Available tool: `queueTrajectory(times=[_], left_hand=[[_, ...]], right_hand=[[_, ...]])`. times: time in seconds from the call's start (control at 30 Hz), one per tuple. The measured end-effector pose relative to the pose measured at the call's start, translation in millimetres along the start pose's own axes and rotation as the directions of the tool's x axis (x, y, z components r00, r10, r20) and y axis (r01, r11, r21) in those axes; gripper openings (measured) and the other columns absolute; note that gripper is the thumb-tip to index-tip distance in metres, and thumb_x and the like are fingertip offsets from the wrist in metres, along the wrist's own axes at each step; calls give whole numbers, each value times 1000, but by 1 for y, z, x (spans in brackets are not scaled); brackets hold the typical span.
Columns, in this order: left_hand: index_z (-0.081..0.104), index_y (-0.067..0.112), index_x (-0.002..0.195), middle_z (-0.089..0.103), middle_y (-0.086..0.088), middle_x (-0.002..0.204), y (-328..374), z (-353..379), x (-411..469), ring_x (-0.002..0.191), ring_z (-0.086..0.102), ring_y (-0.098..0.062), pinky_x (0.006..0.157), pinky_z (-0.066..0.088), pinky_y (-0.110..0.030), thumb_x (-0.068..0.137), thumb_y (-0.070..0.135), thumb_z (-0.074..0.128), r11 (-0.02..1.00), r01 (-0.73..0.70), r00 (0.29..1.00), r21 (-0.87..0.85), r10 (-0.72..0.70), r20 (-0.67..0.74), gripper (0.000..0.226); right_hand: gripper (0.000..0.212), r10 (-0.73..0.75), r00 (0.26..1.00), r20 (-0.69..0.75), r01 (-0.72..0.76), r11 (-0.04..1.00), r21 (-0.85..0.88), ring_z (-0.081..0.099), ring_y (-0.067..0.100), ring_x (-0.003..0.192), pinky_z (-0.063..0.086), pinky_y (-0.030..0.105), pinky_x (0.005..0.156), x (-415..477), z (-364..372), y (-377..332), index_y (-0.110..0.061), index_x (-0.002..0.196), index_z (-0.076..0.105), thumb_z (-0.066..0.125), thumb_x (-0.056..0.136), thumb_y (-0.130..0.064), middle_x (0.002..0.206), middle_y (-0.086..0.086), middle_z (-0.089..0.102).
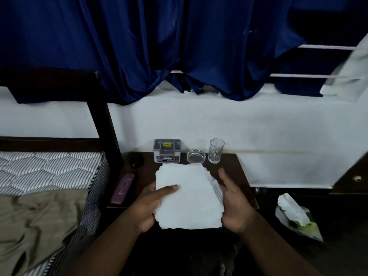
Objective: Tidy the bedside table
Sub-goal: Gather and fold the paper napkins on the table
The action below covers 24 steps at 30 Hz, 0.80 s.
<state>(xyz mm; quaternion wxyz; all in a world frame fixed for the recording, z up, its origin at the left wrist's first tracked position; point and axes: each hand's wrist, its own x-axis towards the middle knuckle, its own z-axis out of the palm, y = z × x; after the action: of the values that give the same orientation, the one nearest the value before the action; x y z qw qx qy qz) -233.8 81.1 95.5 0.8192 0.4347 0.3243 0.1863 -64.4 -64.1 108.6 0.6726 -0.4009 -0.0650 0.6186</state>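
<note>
A stack of white papers (189,196) with ragged edges is held over the front of the dark wooden bedside table (237,176). My left hand (151,208) grips the stack's left edge, thumb on top. My right hand (233,204) presses flat against the stack's right edge, fingers pointing forward. At the table's back stand a grey lidded plastic box (166,151), a glass ashtray (196,156) and an empty drinking glass (216,151). A small black object (136,159) lies at the back left, and a maroon case (122,188) lies along the left edge.
A bed with a striped mattress (49,170) and an olive cloth (33,224) adjoins the table on the left. Blue curtains (159,46) hang above the white wall. A bag with white paper scraps (294,214) sits on the dark floor to the right.
</note>
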Motion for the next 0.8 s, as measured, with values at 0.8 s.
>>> queueTrajectory(times=[0.8], left_hand=[[68, -7, 120, 73, -29, 117, -5, -13, -8, 96, 74, -36, 80, 63, -42, 84, -16, 61, 999, 15, 1000, 30, -15, -7, 38]], right_hand=[[33, -139, 990, 7, 125, 863, -490, 74, 38, 100, 60, 44, 89, -1, 3, -11, 2, 107, 75, 68, 76, 9, 112, 25, 74]])
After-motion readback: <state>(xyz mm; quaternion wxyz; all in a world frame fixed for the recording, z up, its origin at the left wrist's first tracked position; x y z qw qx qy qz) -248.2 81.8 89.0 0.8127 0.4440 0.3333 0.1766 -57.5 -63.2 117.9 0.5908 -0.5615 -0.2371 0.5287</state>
